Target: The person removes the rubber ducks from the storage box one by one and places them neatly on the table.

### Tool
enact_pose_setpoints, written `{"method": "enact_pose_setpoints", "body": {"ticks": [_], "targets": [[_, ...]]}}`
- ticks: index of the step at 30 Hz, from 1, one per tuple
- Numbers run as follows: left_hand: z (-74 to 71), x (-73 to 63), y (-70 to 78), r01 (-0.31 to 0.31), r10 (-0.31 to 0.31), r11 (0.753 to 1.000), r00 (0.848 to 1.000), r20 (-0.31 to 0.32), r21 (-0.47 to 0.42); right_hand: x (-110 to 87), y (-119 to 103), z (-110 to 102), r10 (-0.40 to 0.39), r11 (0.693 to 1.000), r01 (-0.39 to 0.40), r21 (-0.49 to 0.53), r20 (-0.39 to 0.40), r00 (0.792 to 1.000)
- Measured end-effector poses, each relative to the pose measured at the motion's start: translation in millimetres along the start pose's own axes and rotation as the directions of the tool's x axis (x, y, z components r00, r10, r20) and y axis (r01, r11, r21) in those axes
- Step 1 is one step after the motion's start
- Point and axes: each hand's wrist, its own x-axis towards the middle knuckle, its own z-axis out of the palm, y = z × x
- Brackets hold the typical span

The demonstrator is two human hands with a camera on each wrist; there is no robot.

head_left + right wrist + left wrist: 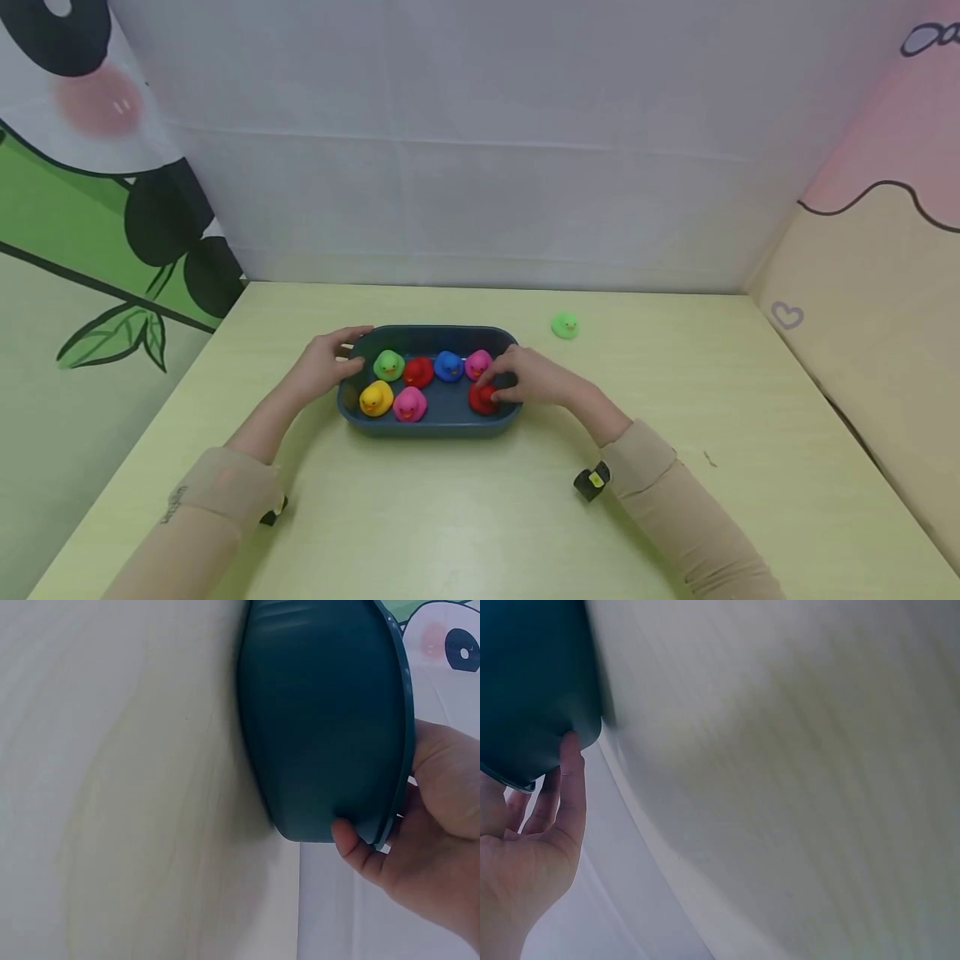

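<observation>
A dark blue-green plastic tray sits on the table with several small rubber ducks in it. My left hand grips the tray's left end, thumb at the rim; in the left wrist view, its fingers lie against the outer wall. Over the right end reaches my right hand, thumb and forefinger pinching a red duck inside the tray. A pink duck lies just behind those fingertips. In the right wrist view, the little finger touches the outside of the tray, whose wall hides the duck.
Also in the tray are a light green duck, another red duck, a blue duck, a yellow duck and a second pink duck. A green duck stands on the table behind the right hand. A white wall borders the back.
</observation>
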Motion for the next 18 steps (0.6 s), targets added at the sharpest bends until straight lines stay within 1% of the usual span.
{"method": "enact_pose_setpoints", "body": {"ticks": [5, 12, 14, 18], "targets": [[0.5, -0.6, -0.3, -0.007, 0.007, 1.0, 1.0, -0.005, 0.003, -1.7, 0.8, 1.5, -0.03, 1.0, 0.03, 0.008, -0.027, 0.999], [0.1, -1.2, 1.8, 0.008, -0.008, 1.0, 1.0, -0.011, 0.01, -3.8, 3.1, 1.4, -0.08, 0.997, 0.08, -0.005, -0.078, 0.994], [0.0, -1.4, 2.3, 0.015, -0.014, 1.0, 1.0, -0.013, 0.011, -5.1, 2.4, 0.4, -0.083, 0.997, 0.083, 0.001, -0.094, 0.992], [0.0, -1.6, 1.8, 0.011, -0.011, 1.0, 1.0, -0.01, 0.01, -8.9, 0.0, -3.4, -0.06, 0.998, 0.064, 0.028, -0.129, 0.99]]}}
